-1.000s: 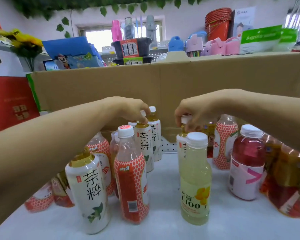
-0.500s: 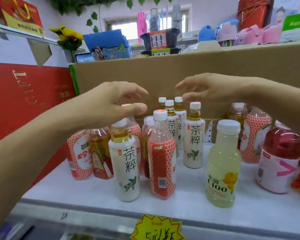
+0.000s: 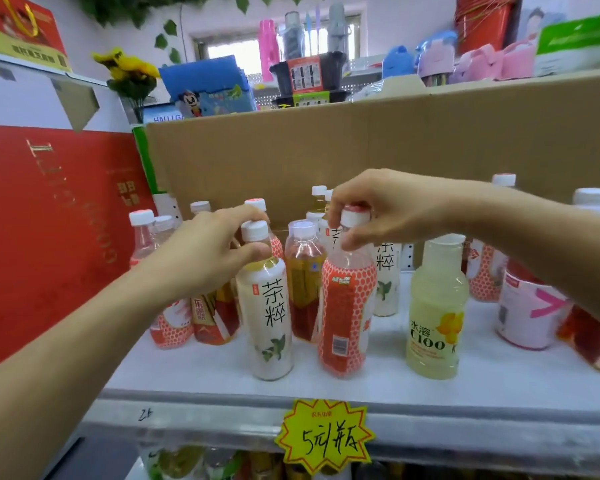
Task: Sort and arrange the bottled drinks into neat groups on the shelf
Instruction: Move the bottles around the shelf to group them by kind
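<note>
On the white shelf (image 3: 378, 384), no longer hovering, my left hand (image 3: 205, 252) is gripping the tea bottle (image 3: 270, 317), right hand (image 3: 387, 209) the red-dotted bottle (image 3: 347, 306): regrouping is beginning.

Premises: small retail shop. Evidence: a white shelf (image 3: 465, 386) stocked with assorted bottled drinks (image 3: 433, 313); a yellow handwritten starburst price tag (image 3: 324, 436) on its front edge, lower centre; red gift boxes (image 3: 56, 230) at left; plastic household goods (image 3: 478, 60) upper right, behind a cardboard carton (image 3: 361, 140)
</note>
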